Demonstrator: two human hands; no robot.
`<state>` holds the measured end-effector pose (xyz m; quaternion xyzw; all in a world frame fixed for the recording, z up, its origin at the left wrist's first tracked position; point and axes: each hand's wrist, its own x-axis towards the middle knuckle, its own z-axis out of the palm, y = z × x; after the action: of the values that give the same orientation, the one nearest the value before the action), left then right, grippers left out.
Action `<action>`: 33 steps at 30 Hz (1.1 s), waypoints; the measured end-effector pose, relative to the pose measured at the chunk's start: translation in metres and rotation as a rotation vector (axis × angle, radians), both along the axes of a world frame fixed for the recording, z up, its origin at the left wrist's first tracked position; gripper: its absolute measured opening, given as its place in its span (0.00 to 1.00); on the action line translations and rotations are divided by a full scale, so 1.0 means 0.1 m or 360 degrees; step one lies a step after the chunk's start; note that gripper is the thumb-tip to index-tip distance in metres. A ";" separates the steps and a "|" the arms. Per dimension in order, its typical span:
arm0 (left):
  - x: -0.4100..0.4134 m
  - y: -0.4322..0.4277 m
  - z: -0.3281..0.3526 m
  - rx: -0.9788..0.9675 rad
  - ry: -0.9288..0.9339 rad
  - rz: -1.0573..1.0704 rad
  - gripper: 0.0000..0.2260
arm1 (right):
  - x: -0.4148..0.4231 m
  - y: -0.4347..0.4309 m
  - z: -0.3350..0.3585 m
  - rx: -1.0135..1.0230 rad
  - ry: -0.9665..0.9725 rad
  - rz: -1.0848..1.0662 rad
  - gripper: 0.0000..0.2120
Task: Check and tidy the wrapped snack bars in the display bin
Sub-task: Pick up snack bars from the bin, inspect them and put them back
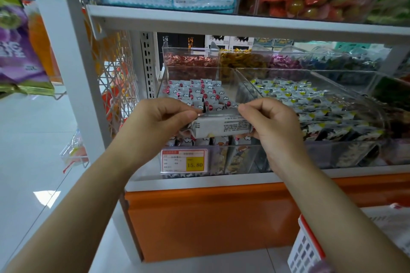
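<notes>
I hold a bar (221, 127) level between both hands: left hand (159, 117) pinches one crimped end, right hand (273, 122) the other, over the bin's (199, 146) front row, perhaps touching it.

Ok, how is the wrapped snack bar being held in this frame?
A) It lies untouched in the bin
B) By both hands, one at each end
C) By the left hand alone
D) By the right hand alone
B: the left hand and the right hand each pinch one end of the wrapped bar.
</notes>
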<state>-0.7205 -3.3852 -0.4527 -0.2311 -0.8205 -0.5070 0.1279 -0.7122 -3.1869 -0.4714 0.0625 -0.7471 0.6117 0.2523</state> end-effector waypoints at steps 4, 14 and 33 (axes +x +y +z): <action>-0.01 0.02 -0.02 -0.0097 0.0144 0.0095 0.05 | 0.02 -0.01 0.00 -0.0066 -0.0035 0.0104 0.09; -0.01 0.04 -0.01 0.0110 -0.0120 0.0051 0.03 | 0.05 -0.05 0.04 0.0112 0.0050 -0.0040 0.08; -0.12 0.16 -0.15 -0.0036 0.0163 0.0379 0.07 | 0.00 0.00 0.02 0.0181 -0.0160 0.0307 0.23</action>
<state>-0.7324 -3.3692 -0.4682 -0.1591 -0.8401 -0.4666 0.2262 -0.7126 -3.1867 -0.4690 0.1176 -0.7828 0.5923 0.1506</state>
